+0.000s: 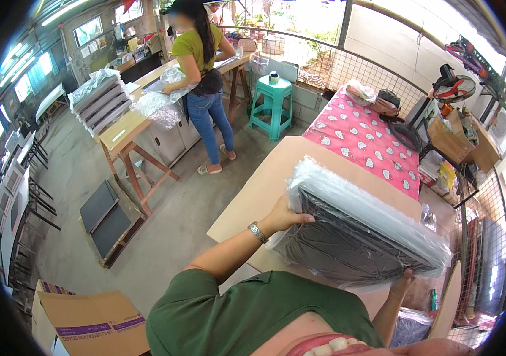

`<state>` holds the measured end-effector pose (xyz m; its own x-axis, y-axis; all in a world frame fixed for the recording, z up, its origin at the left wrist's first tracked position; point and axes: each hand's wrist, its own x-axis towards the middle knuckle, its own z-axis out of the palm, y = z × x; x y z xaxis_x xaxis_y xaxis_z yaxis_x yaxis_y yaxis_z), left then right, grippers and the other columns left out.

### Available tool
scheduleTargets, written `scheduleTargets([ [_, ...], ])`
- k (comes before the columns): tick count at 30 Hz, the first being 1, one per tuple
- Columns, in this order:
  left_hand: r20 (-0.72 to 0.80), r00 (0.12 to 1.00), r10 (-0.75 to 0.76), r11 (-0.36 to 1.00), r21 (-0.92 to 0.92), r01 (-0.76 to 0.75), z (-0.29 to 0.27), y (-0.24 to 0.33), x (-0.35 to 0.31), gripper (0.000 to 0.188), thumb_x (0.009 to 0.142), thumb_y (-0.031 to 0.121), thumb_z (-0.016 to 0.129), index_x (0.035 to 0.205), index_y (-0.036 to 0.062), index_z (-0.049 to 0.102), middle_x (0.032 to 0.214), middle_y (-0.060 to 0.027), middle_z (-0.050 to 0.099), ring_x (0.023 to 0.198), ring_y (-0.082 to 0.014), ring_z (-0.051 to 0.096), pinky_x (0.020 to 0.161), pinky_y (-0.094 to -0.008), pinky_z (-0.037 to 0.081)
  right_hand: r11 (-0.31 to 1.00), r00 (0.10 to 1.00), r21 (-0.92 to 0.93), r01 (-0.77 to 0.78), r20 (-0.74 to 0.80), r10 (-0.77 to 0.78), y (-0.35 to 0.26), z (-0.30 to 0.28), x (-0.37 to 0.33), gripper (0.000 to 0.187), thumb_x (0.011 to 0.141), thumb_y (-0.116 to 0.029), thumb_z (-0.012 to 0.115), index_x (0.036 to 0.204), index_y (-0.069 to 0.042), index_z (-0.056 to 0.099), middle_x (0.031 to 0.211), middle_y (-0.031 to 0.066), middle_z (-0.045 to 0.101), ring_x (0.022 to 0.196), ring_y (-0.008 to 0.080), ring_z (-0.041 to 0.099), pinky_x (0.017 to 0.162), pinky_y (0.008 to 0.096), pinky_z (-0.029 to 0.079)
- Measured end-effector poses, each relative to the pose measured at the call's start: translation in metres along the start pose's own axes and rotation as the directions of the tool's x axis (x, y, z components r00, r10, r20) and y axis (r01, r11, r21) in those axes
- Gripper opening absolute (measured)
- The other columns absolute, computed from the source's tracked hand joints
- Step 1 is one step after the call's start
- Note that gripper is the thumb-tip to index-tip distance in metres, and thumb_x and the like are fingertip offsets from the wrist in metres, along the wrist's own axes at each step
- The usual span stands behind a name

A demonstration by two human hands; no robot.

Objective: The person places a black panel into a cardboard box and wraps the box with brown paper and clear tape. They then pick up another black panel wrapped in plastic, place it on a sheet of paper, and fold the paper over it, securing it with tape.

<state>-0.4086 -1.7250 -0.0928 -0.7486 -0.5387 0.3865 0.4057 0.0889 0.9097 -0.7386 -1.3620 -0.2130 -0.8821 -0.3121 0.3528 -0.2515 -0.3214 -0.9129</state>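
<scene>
I hold a flat dark panel wrapped in clear plastic film (354, 237) above a light brown table (265, 184). My left hand (285, 216) grips its near left edge, a metal watch on that wrist. My right hand (402, 283) supports the panel from below at its lower right corner, mostly hidden under it. The panel tilts, with its far edge raised.
A co-worker in a green top (202, 65) handles plastic wrap at a wooden bench (128, 127) with a stack of wrapped panels (98, 101). Dark panels (106, 216) lie on the floor. A teal stool (272, 104), pink-covered table (363, 145), fan (452, 89) and cardboard box (89, 323) stand around.
</scene>
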Motion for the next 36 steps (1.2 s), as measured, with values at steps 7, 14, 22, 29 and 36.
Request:
scheduleTargets([
  [7, -0.089, 0.996, 0.028, 0.996, 0.085, -0.020, -0.001, 0.003, 0.000, 0.084, 0.064, 0.021, 0.085, 0.131, -0.0015, 0.039, 0.124, -0.0091, 0.051, 0.115, -0.0192, 0.046, 0.101, -0.0338, 0.035, 0.994, 0.995, -0.095, -0.045, 0.082, 0.053, -0.012, 0.027, 0.015, 0.083, 0.075, -0.051, 0.071, 0.133, -0.002, 0.037, 0.134, 0.0109, 0.041, 0.121, 0.0210, 0.038, 0.104, 0.0387, 0.029],
  [14, -0.113, 0.993, -0.040, 0.990, 0.130, 0.055, -0.013, -0.062, -0.043, 0.075, 0.063, 0.020, 0.085, 0.125, -0.0015, 0.047, 0.118, -0.0084, 0.057, 0.108, -0.0176, 0.051, 0.096, -0.0329, 0.040, 0.985, 0.988, -0.087, 0.147, 0.054, -0.142, 0.023, 0.032, -0.020, 0.086, 0.077, -0.051, 0.069, 0.137, -0.001, 0.032, 0.134, 0.0125, 0.040, 0.119, 0.0261, 0.040, 0.102, 0.0407, 0.032],
  [22, -0.034, 0.986, -0.163, 0.966, 0.197, 0.166, -0.019, -0.065, -0.060, 0.067, 0.062, 0.020, 0.086, 0.117, -0.0004, 0.054, 0.110, -0.0092, 0.062, 0.104, -0.0178, 0.055, 0.093, -0.0333, 0.043, 0.943, 0.975, -0.257, 0.210, 0.122, -0.184, -0.005, 0.047, -0.036, 0.087, 0.081, -0.057, 0.061, 0.138, 0.001, 0.029, 0.134, 0.0150, 0.039, 0.121, 0.0271, 0.039, 0.102, 0.0415, 0.032],
  [29, 0.106, 0.859, -0.502, 0.792, 0.456, 0.406, -0.045, -0.146, -0.085, 0.073, 0.060, 0.020, 0.086, 0.123, 0.0058, 0.052, 0.113, -0.0112, 0.062, 0.107, -0.0227, 0.055, 0.094, -0.0354, 0.043, 0.940, 0.977, -0.281, 0.191, 0.150, -0.153, -0.004, 0.048, -0.025, 0.086, 0.083, -0.057, 0.058, 0.137, 0.002, 0.029, 0.135, 0.0158, 0.038, 0.121, 0.0273, 0.039, 0.102, 0.0416, 0.033],
  [36, 0.236, 0.817, -0.527, 0.807, 0.442, 0.393, -0.067, -0.212, -0.104, 0.093, 0.060, 0.023, 0.084, 0.136, 0.0045, 0.035, 0.133, -0.0160, 0.045, 0.125, -0.0265, 0.040, 0.106, -0.0380, 0.031, 0.954, 0.997, -0.292, 0.073, 0.002, -0.076, 0.028, 0.022, -0.017, 0.081, 0.085, -0.053, 0.057, 0.138, 0.001, 0.029, 0.136, 0.0144, 0.037, 0.122, 0.0262, 0.037, 0.104, 0.0401, 0.030],
])
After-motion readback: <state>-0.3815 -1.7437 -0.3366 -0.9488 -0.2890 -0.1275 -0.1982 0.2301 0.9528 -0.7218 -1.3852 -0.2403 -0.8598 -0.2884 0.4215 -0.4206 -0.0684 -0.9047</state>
